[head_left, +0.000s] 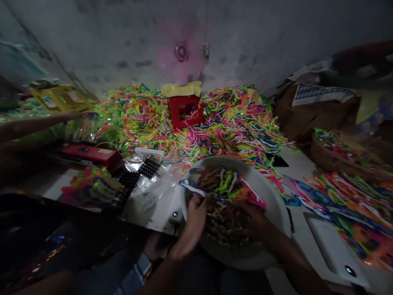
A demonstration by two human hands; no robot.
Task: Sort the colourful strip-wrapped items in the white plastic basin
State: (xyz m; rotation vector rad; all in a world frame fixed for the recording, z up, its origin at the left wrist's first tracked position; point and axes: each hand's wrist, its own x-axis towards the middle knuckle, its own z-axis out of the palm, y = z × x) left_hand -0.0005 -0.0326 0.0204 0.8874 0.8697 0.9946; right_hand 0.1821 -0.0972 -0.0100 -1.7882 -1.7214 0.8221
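Observation:
A large pale basin [276, 192] stands before me, holding brightly coloured soft plastic pieces [227, 180] at its far side and dull brownish pieces [227, 225] nearer me. My left hand [199, 211] is over the basin's left side, its fingers closed on a long blue-and-white plastic piece [193, 187] that sticks out to the left over the rim. My right hand [253, 215] reaches into the basin from the right, over the brownish pieces. Its fingertips are dark and blurred, so whether they grip anything cannot be made out.
Behind the basin lies a big heap of coloured pieces [239, 119] around a red crate [186, 112] with a spinning fan [181, 53] above. A red sealing machine [89, 153] and another person's arm [39, 123] are at left. A white device [334, 246] lies at right.

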